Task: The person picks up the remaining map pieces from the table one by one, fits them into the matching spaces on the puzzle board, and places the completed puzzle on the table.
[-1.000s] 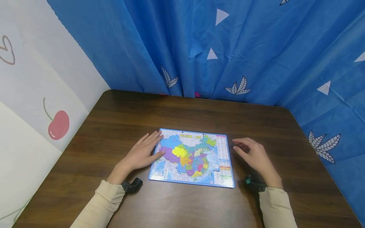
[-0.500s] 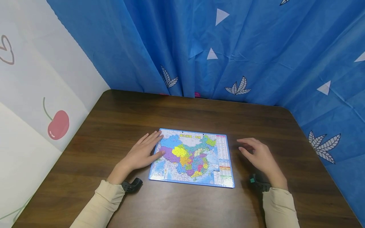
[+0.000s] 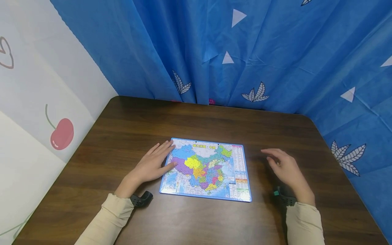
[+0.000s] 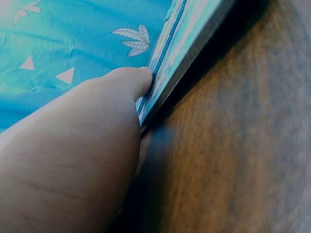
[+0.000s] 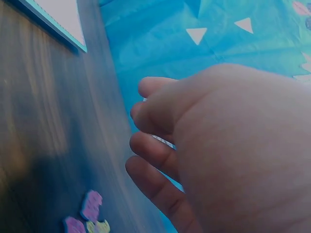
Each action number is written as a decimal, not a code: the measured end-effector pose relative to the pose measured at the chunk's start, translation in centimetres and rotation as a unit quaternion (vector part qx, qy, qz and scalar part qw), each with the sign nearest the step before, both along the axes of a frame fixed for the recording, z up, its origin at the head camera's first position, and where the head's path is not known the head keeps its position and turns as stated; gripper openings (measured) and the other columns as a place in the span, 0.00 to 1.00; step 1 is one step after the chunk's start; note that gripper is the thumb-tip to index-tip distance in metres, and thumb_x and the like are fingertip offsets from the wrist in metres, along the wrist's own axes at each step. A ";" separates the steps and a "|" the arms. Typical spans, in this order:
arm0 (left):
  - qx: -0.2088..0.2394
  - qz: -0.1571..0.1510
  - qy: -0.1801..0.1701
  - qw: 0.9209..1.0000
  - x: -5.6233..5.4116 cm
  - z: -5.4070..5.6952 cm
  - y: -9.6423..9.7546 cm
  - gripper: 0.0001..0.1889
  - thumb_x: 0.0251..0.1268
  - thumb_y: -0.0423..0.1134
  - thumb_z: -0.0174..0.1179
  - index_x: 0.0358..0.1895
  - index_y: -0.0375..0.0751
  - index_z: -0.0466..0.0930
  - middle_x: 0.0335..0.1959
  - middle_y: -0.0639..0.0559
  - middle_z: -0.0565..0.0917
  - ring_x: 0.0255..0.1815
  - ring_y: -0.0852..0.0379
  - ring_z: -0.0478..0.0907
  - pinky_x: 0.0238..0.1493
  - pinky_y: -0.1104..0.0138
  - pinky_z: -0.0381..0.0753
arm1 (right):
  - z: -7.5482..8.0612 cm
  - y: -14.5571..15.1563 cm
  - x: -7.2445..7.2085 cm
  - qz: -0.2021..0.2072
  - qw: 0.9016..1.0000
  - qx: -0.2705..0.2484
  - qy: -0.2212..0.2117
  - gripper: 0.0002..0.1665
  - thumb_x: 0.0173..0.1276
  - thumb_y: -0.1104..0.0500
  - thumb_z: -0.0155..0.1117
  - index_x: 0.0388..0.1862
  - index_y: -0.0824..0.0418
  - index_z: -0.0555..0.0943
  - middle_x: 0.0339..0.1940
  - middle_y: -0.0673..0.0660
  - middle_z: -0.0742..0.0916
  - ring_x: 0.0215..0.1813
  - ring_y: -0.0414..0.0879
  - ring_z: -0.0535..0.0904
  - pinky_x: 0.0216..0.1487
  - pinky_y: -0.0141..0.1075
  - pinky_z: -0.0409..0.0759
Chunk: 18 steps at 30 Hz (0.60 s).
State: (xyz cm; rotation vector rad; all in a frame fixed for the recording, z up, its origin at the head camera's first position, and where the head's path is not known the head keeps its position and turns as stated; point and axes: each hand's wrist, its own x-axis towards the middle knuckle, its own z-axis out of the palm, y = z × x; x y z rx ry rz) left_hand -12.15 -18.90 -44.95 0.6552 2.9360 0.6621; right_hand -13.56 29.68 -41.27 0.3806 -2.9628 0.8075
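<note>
A blue-edged map puzzle board (image 3: 196, 187), showing a map of China in coloured regions, lies flat on the table. My left hand (image 3: 150, 165) rests on its left edge, fingers outstretched and thumb on the purple region; the thumb (image 4: 141, 81) touches the board's face in the left wrist view. To the right of the board, my right hand (image 3: 284, 168) hovers over the table with loosely bent fingers, and nothing shows in it. Low in the right wrist view lie small puzzle pieces: pink ones (image 5: 91, 205) and a yellow one (image 5: 100, 226). I cannot make these out in the head view.
The dark wooden table (image 3: 214, 119) reaches back to a blue curtain (image 3: 275, 51). A white printed sheet (image 3: 36, 68) hangs along the left side. Each wrist wears a dark strap, like the one (image 3: 142, 199) on the left.
My right hand has moved steadily to the right, away from the board's right edge. The left hand and the board have stayed in place.
</note>
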 end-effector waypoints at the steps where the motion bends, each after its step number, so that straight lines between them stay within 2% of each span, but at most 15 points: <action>1: 0.000 0.000 0.000 1.000 0.0 0.0 0.0 0.41 0.74 0.64 0.53 0.81 0.45 0.61 0.84 0.49 0.56 0.86 0.49 0.48 0.85 0.50 0.43 | 0.1 0.2 0.0 -0.001 1.000 -0.001 0.000 0.23 0.76 0.69 0.57 0.67 0.59 0.79 0.64 0.66 0.82 0.54 0.62 0.83 0.53 0.56 0.86; 4: -0.001 0.000 -0.004 1.000 0.0 0.0 0.0 0.41 0.74 0.64 0.53 0.81 0.45 0.61 0.85 0.49 0.55 0.86 0.49 0.48 0.85 0.50 0.43 | 0.3 0.8 0.2 -0.001 1.000 -0.008 -0.004 0.25 0.76 0.72 0.55 0.68 0.59 0.78 0.63 0.66 0.82 0.45 0.56 0.83 0.41 0.39 0.89; 6: -0.001 0.000 -0.004 1.000 -0.1 0.1 0.0 0.41 0.74 0.64 0.53 0.81 0.45 0.61 0.84 0.49 0.55 0.86 0.49 0.48 0.85 0.50 0.43 | 0.4 1.1 0.2 -0.001 1.000 -0.006 0.001 0.26 0.75 0.73 0.55 0.68 0.59 0.78 0.62 0.66 0.82 0.43 0.54 0.82 0.36 0.34 0.86; 9: -0.002 0.001 -0.005 1.000 -0.1 0.1 -0.1 0.41 0.74 0.65 0.52 0.81 0.45 0.61 0.85 0.49 0.55 0.86 0.49 0.48 0.85 0.50 0.43 | 0.4 1.3 0.3 0.000 1.000 -0.004 0.008 0.27 0.74 0.75 0.53 0.68 0.61 0.78 0.63 0.67 0.82 0.50 0.58 0.82 0.47 0.47 0.87; 12: -0.002 0.000 -0.002 1.000 0.0 0.1 -0.1 0.41 0.74 0.64 0.53 0.81 0.44 0.61 0.84 0.48 0.56 0.86 0.49 0.48 0.85 0.50 0.43 | 0.5 1.5 0.4 0.000 1.000 -0.001 0.011 0.27 0.72 0.76 0.52 0.67 0.62 0.78 0.64 0.68 0.81 0.57 0.63 0.80 0.55 0.62 0.81; 18: 0.004 -0.001 0.005 1.000 0.1 0.2 0.0 0.41 0.72 0.63 0.55 0.80 0.43 0.62 0.84 0.47 0.57 0.85 0.47 0.50 0.84 0.48 0.45 | 0.5 2.0 0.5 -0.001 1.000 0.004 0.020 0.29 0.69 0.78 0.54 0.66 0.64 0.79 0.63 0.70 0.82 0.58 0.66 0.81 0.55 0.65 0.79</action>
